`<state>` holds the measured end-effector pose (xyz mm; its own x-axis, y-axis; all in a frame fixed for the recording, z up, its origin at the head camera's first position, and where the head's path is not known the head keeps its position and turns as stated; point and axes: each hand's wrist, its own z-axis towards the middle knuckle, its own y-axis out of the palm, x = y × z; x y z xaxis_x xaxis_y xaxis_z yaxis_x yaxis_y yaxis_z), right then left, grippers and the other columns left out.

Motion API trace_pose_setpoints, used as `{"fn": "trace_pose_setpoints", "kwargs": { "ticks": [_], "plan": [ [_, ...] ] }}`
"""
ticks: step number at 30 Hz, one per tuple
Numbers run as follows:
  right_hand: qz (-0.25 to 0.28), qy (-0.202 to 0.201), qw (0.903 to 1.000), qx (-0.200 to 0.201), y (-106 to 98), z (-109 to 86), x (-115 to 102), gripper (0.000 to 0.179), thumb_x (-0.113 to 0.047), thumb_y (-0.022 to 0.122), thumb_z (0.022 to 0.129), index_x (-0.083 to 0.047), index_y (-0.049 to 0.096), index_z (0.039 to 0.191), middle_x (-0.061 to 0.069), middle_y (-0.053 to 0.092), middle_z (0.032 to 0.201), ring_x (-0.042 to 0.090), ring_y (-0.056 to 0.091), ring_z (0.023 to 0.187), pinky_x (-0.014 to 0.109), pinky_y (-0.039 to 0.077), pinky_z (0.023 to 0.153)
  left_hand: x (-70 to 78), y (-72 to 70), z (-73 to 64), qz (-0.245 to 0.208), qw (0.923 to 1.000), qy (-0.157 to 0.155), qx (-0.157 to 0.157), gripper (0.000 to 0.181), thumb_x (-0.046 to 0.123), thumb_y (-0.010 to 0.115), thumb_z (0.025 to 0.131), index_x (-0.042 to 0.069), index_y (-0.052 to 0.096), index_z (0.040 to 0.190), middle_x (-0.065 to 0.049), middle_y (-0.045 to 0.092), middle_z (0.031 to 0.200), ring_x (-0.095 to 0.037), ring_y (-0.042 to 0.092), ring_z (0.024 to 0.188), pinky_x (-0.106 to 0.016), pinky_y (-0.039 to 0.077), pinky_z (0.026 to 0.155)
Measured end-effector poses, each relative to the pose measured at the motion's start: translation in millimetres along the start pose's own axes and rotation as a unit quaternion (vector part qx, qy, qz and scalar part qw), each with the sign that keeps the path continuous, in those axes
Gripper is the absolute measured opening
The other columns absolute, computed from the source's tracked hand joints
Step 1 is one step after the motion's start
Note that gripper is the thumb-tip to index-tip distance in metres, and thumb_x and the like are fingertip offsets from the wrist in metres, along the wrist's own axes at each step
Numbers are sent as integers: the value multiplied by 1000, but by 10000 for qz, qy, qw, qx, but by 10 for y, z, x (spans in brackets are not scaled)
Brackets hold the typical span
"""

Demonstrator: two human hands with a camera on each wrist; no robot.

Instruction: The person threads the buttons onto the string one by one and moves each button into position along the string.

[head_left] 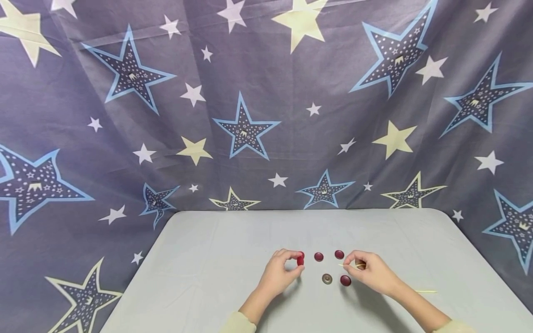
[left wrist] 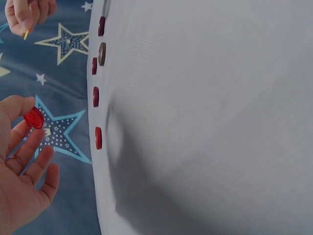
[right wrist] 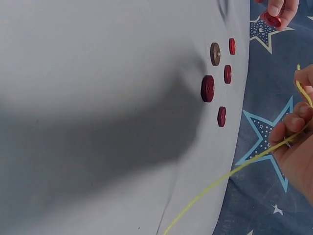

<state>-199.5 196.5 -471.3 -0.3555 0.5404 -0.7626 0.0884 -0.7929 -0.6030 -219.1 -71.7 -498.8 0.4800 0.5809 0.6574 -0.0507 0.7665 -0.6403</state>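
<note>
My left hand (head_left: 280,274) pinches a red button (left wrist: 34,118) between thumb and forefinger, above the table. The other fingers of that hand are spread loosely in the left wrist view. My right hand (head_left: 374,272) pinches a yellow string (right wrist: 207,190) near its end, and a short tip sticks out towards the left. The string's tail runs back through the curled fingers and down past the wrist. Between the hands lie dark red buttons (head_left: 318,256) and a brown button (head_left: 327,279). One red button (left wrist: 98,138) lies on the table close to the left hand.
The buttons lie flat on a pale grey table (head_left: 200,259). Another stretch of yellow string (head_left: 426,292) shows beyond the right forearm. A dark curtain with stars (head_left: 266,171) hangs behind the table and at its sides.
</note>
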Motion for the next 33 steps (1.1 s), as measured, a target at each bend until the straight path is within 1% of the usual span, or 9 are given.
{"fn": "trace_pose_setpoints", "kwargs": {
  "ticks": [3, 10, 16, 19, 22, 26, 29, 33],
  "plan": [
    [45, -3, 10000, -44, 13, 7, -15, 4, -15, 68, 83, -13, 65, 83, -12, 33, 57, -4, 31, 50, 19, 34, 48, 5, -5, -2, -94, 9999, -102, -45, 25, 20, 72, 81, 13, 68, 104, 3, 68, 100, -14, 59, 98, -30, 46, 89],
    [213, -169, 9996, -123, 58, 23, -56, 6, -11, 68, 82, -16, 65, 84, -12, 32, 57, -4, 31, 49, 19, 33, 46, 29, -3, -6, -468, 9983, -317, -124, 26, 21, 72, 81, 14, 68, 106, 1, 67, 102, -15, 59, 99, -38, 50, 80],
    [284, -160, 9992, -225, 84, 46, -81, 6, -12, 68, 82, -17, 64, 83, -12, 33, 57, -4, 31, 49, 19, 35, 46, 37, -3, -8, -705, 9962, -464, -207, 27, 21, 71, 81, 14, 68, 107, 0, 67, 103, -14, 59, 99, -41, 50, 80],
    [278, -218, 9991, -237, 101, 51, -90, 7, -12, 67, 82, -17, 63, 83, -12, 34, 58, -4, 32, 50, 18, 35, 47, 29, 3, -12, -866, 9945, -532, -255, 27, 21, 71, 81, 14, 67, 107, 0, 67, 104, -13, 59, 98, -39, 49, 80],
    [277, -289, 9989, -261, 119, 54, -95, 7, -11, 67, 82, -17, 63, 84, -11, 34, 59, -4, 33, 50, 19, 35, 47, 22, 10, -16, -1014, 9928, -566, -285, 27, 21, 71, 81, 13, 67, 107, 0, 67, 106, -13, 59, 97, -33, 48, 77],
    [313, -179, 9989, -310, 140, 64, -110, 8, -11, 67, 82, -17, 63, 84, -11, 33, 57, -4, 32, 49, 19, 35, 46, 26, 19, -23, -1214, 9898, -666, -324, 28, 23, 72, 81, 12, 67, 106, -1, 67, 108, -15, 59, 97, -27, 45, 76],
    [276, -173, 9990, -315, 155, 70, -117, 7, -11, 67, 82, -17, 63, 84, -12, 33, 56, -4, 31, 48, 19, 35, 46, 36, 27, -28, -1475, 9852, -801, -353, 28, 23, 73, 80, 12, 68, 106, -3, 67, 109, -17, 60, 98, -24, 43, 74],
    [240, -215, 9989, -328, 171, 70, -121, 4, -12, 66, 83, -14, 63, 84, -12, 32, 56, -4, 31, 48, 19, 35, 45, 54, 34, -25, -1987, 9747, -959, -361, 29, 21, 73, 79, 11, 68, 106, -5, 67, 108, -20, 61, 97, -19, 43, 70]
  ]
}}
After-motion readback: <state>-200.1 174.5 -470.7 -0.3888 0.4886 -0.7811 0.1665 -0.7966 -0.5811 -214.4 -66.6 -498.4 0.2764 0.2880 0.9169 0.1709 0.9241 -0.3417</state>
